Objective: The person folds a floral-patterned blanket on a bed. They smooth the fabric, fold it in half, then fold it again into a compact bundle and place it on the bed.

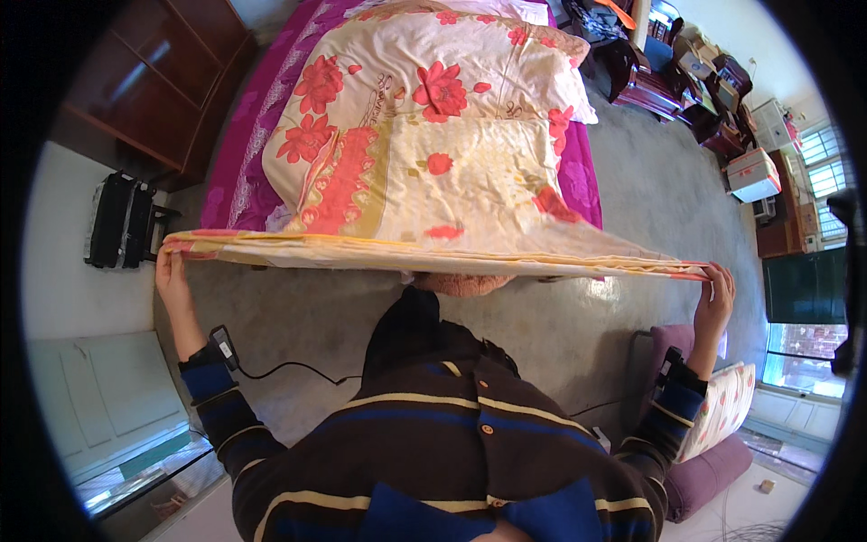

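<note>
A cream duvet cover or quilt (467, 179) with red and yellow floral print stretches from the bed toward me. Its near edge, gathered in several layers, is pulled taut between my hands above the floor. My left hand (173, 271) pinches the left corner, and my right hand (716, 291) grips the right one. Beyond, more flowered bedding (389, 61) lies rumpled over a purple bedsheet (254, 146). Below the taut edge, part of a pinkish fuzzy item (464, 284) shows; the cloth hides the rest.
A dark wooden wardrobe (183, 74) and a black case (120, 220) stand on the left. Right of the bed are wooden chairs (643, 85) and boxes (753, 175). Near my right arm sits a purple cushioned seat (708, 474) with a patterned cushion (718, 413). Cables run from both wrists.
</note>
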Available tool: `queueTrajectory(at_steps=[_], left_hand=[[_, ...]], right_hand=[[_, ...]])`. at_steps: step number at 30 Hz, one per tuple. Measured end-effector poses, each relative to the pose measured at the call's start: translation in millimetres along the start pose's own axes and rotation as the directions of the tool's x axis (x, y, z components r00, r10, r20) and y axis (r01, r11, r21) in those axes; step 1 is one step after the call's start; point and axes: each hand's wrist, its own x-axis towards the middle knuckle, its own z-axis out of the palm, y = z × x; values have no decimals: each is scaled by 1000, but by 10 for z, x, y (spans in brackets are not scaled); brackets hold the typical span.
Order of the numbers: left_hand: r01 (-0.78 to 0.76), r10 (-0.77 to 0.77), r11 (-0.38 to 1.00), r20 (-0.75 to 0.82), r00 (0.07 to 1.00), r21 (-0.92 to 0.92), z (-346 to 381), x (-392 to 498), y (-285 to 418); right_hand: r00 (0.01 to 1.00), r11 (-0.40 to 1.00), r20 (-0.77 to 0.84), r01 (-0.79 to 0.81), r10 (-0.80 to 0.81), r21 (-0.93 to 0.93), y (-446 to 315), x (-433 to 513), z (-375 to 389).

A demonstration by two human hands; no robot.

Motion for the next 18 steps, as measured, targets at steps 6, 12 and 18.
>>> queueTrajectory(at_steps=[6,12,18], left_hand=[[155,-158,983,25,987,100,943,1286,-824],[-26,-72,810,143,987,586,2330,2707,-2104],[77,-288,583,117,950,809,3290,2933,-3531]], right_hand=[[986,996,161,-51,39,70,16,1119,847],[927,987,339,-162,159,-19,43,2560,2358],[790,964,565,-125,240,-235,57,2772,4320]])
